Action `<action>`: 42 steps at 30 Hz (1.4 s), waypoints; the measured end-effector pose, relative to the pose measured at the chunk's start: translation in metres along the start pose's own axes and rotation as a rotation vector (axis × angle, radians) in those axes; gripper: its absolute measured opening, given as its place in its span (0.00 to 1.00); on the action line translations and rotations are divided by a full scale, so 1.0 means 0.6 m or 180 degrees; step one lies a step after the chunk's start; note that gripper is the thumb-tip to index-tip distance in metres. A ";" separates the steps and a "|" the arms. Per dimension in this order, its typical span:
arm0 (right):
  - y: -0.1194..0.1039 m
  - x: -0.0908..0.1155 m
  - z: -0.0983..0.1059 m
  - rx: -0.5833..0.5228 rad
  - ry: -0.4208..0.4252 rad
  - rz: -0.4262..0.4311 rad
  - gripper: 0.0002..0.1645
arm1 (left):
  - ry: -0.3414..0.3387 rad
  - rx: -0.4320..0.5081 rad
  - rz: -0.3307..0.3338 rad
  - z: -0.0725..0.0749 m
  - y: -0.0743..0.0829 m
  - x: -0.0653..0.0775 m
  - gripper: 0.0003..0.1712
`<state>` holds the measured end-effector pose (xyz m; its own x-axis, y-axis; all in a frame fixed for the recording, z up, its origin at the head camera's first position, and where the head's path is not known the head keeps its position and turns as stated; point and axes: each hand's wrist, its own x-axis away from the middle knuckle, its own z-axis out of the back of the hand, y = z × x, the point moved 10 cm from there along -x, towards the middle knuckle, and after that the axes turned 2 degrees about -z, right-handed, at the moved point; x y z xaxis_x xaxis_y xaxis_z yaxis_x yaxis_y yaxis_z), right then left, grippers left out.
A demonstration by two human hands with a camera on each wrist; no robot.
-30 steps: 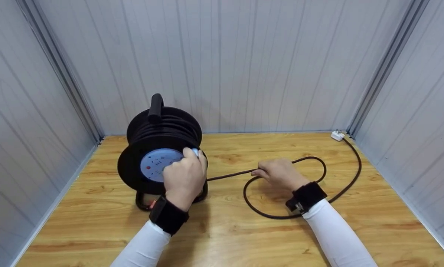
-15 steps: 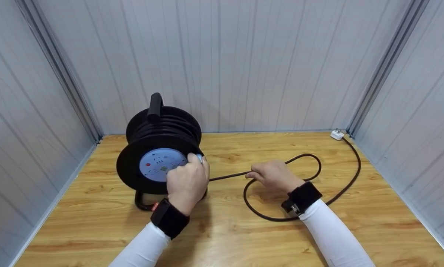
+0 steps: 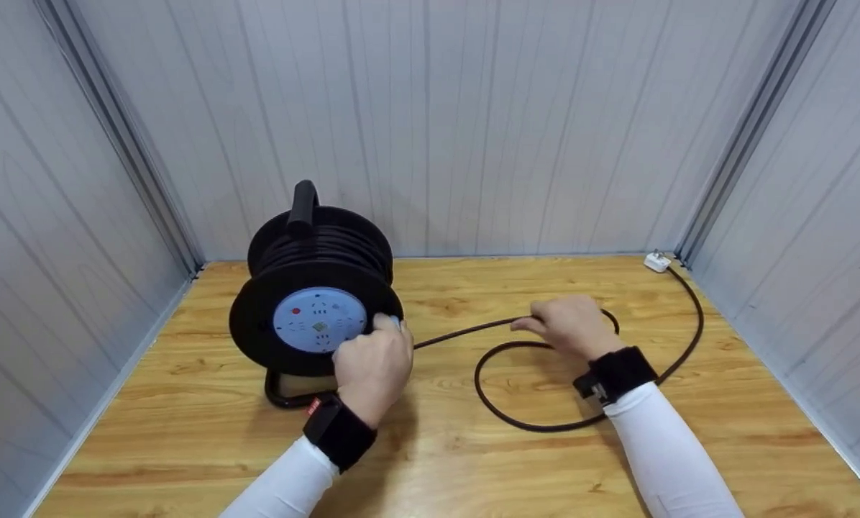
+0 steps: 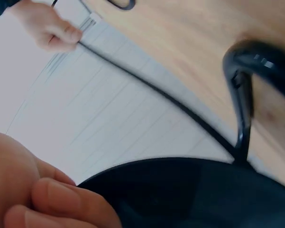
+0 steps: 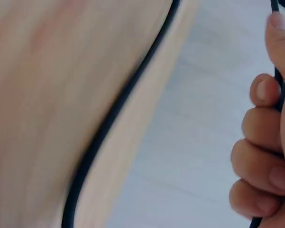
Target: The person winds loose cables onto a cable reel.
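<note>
A black cable reel (image 3: pixel 254 324) stands upright at the left, with a pale blue socket panel (image 3: pixel 308 316) on its front. Beside that panel my left hand (image 3: pixel 374 370) grips a small light-blue crank knob (image 3: pixel 395 321), mostly covered by the fingers. Black cable (image 3: pixel 466 332) runs from the reel's lower right to my right hand (image 3: pixel 572 327). The right fingers (image 5: pixel 263 161) curl round the cable, with the thumb lying along it. In the left wrist view, the curled left fingers (image 4: pixel 66 202) are close to the reel's dark flange (image 4: pixel 180 190); the knob is hidden there.
Loose cable loops (image 3: pixel 482 396) lie on the wooden tabletop (image 3: pixel 466 475) and lead to a white plug (image 3: pixel 657 262) at the back right corner. A carry handle (image 3: pixel 303 207) tops the reel, and a tubular stand (image 3: pixel 279 396) supports it. Pale panel walls (image 3: pixel 516 129) enclose the table.
The reel's face has turned clockwise, and my left hand has moved down and right with the knob. My right hand first shifted left, then back right and farther from the reel, still holding the cable.
</note>
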<state>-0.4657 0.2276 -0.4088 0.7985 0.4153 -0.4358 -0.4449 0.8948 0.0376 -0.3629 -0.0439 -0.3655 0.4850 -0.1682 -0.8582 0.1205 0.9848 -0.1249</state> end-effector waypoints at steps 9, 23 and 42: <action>0.012 -0.004 0.041 0.0012 0.0662 0.0145 0.35 | -0.0192 -0.0091 -0.0233 -0.029 -0.007 0.038 0.19; 0.067 0.019 0.072 -0.0042 0.0955 -0.0051 0.36 | -0.0644 -0.0168 -0.0576 -0.044 -0.061 0.095 0.24; 0.060 0.017 0.027 -0.0284 0.0448 -0.0041 0.34 | -0.0646 -0.0118 -0.0360 0.016 -0.206 0.100 0.25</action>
<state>-0.4672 0.2665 -0.3973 0.7425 0.3713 -0.5576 -0.4743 0.8791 -0.0462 -0.3405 -0.1764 -0.3965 0.6348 -0.2790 -0.7205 0.1538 0.9595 -0.2361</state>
